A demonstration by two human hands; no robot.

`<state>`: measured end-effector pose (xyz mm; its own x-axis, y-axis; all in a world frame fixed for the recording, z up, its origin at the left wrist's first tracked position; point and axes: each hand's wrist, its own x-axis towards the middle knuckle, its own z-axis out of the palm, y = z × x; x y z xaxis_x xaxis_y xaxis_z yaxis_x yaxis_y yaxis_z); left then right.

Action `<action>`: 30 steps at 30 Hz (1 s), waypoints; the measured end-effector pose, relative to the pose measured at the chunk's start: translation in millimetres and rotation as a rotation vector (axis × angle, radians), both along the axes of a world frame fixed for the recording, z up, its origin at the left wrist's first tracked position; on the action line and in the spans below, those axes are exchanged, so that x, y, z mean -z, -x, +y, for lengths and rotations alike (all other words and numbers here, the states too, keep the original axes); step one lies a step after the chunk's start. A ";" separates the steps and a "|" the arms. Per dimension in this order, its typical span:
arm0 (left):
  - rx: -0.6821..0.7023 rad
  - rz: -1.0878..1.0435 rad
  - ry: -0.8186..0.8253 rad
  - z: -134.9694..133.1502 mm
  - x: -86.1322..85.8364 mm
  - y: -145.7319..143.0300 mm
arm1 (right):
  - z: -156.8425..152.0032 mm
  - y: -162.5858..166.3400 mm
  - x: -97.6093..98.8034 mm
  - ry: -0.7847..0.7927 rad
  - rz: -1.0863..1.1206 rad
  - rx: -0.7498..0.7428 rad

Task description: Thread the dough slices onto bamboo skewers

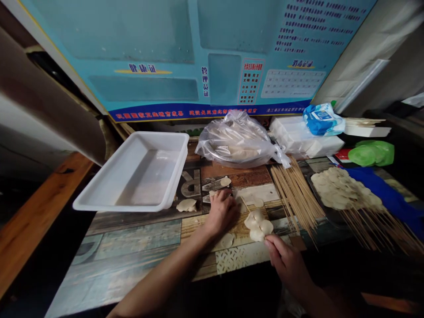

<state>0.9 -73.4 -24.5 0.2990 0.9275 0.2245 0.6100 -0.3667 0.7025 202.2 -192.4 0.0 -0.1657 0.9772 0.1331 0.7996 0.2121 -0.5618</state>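
Observation:
My right hand (287, 261) pinches the lower end of a thin bamboo skewer (245, 204) that carries three pale round slices (257, 224) and points up and to the left. My left hand (221, 211) rests knuckles-up on the table just left of the skewer, fingers curled over a pale slice at its fingertips. Loose slices lie around it: one (187, 205) to the left, one (225, 181) above, one (227, 240) below the wrist.
An empty white plastic tub (142, 176) stands at the left. A clear bag over a metal bowl (236, 141) sits behind. Loose skewers (296, 194) fan out at the right, beside finished skewers of slices (344, 192) on a tray. Tissue packs (318, 128) and a green bag (371, 153) lie further back.

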 end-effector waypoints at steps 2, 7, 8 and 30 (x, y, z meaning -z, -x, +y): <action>0.032 -0.158 0.061 -0.9 -1.7 2.9 | -1.3 -1.6 0.8 0.008 0.009 0.004; 0.062 -0.251 0.104 -1.0 -0.9 8.4 | -2.6 -3.0 0.9 0.028 0.012 0.010; 0.066 -0.243 0.095 -0.6 -0.2 7.9 | -2.6 -2.8 0.5 0.031 0.010 0.011; -0.077 -0.793 0.485 4.0 -15.8 12.6 | -6.3 -4.1 -1.8 0.056 0.012 -0.058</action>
<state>-11.7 -69.5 -8.7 0.1577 0.9842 -0.0805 -0.1027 0.0974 0.9899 206.3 -198.7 1.8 -0.2213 0.9718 0.0810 0.7798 0.2262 -0.5837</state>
